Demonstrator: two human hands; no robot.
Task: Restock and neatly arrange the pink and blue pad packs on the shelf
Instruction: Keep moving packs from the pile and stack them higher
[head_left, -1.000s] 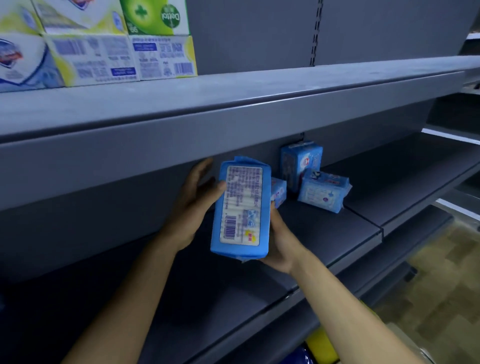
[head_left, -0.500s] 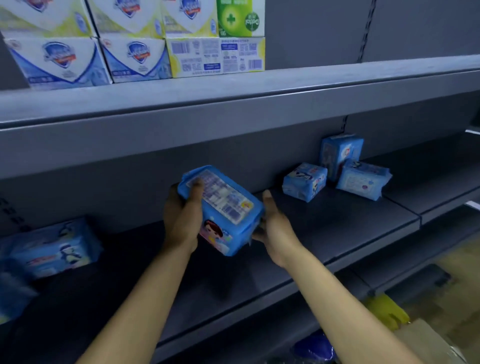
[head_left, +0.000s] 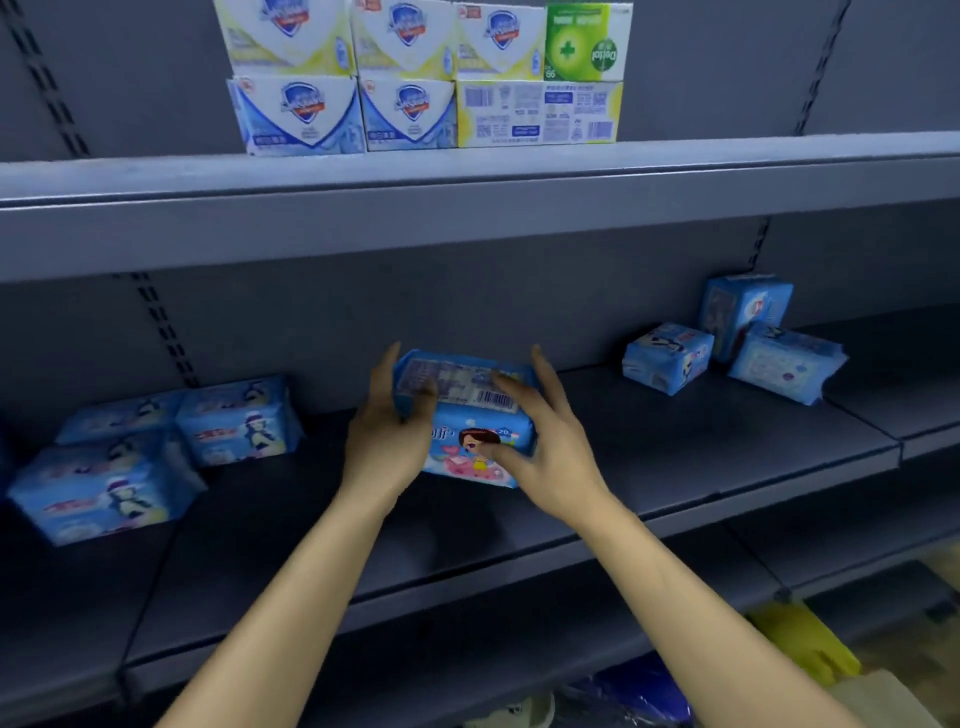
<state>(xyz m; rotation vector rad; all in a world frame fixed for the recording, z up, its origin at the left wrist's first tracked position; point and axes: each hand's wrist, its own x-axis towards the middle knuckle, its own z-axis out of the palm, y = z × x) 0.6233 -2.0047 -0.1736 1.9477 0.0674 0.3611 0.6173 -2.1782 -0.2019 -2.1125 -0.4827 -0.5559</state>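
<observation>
A blue pad pack (head_left: 470, 439) with a cartoon girl on its front and a barcode on top is at the middle of the dark shelf (head_left: 519, 551), long side level. My left hand (head_left: 382, 441) grips its left end, thumb over the top. My right hand (head_left: 550, 436) grips its right end, with a finger on the barcode and the thumb on the front. Whether the pack touches the shelf board I cannot tell. Three blue packs (head_left: 104, 488) sit at the shelf's left. Three more (head_left: 667, 356) lie loosely at the right.
Soap boxes (head_left: 415, 78) are stacked on the upper shelf, whose front lip (head_left: 467, 228) overhangs my hands. Bare board lies between the held pack and both groups. Below the shelf at lower right are a yellow item (head_left: 800, 644) and a blue item (head_left: 639, 696).
The pack has turned from upright with its back facing me to lying level with its front facing me, and has moved down to the shelf. My view has shifted left.
</observation>
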